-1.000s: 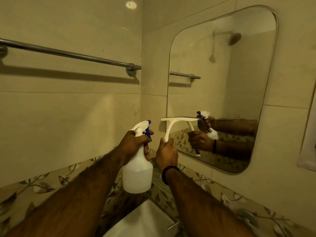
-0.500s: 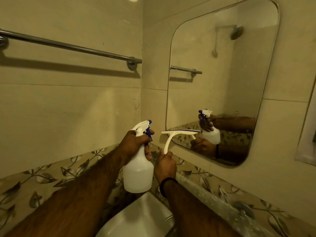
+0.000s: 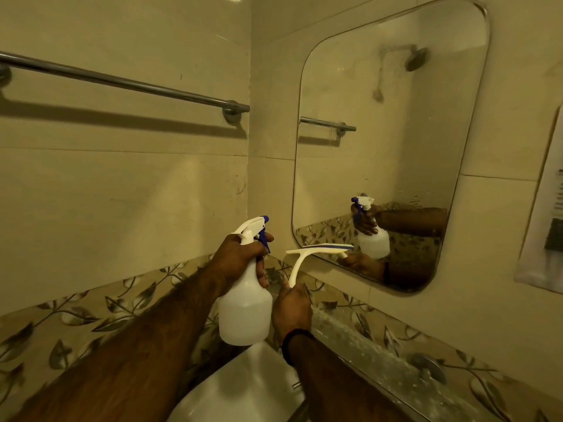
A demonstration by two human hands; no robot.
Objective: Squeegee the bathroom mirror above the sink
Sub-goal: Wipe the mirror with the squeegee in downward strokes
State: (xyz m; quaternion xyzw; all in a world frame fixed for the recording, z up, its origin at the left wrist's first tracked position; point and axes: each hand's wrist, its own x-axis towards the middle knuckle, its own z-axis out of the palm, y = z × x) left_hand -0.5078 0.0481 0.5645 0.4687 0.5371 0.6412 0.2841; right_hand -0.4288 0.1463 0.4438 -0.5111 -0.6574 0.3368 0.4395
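Note:
A rounded-corner mirror [image 3: 393, 153] hangs on the beige tiled wall to the right. My right hand [image 3: 292, 309] grips the handle of a white squeegee [image 3: 307, 257], whose blue-edged blade lies level at the mirror's lower left corner, near the bottom edge. My left hand [image 3: 240, 254] holds a white spray bottle [image 3: 245, 309] with a blue trigger, upright, just left of the squeegee. Both hands and the bottle show reflected in the mirror's lower part. A white sink [image 3: 243, 388] sits below my arms.
A chrome towel bar [image 3: 122, 82] runs along the left wall at head height. A leaf-patterned tile band [image 3: 91, 315] runs along both walls. A speckled ledge [image 3: 365, 339] with a metal fitting [image 3: 426, 365] lies under the mirror. A paper sheet [image 3: 545, 223] hangs at far right.
The squeegee blade has slid down the mirror's left side, from mid-lower height to the bottom edge. My right hand dropped with it. The spray bottle stayed in place.

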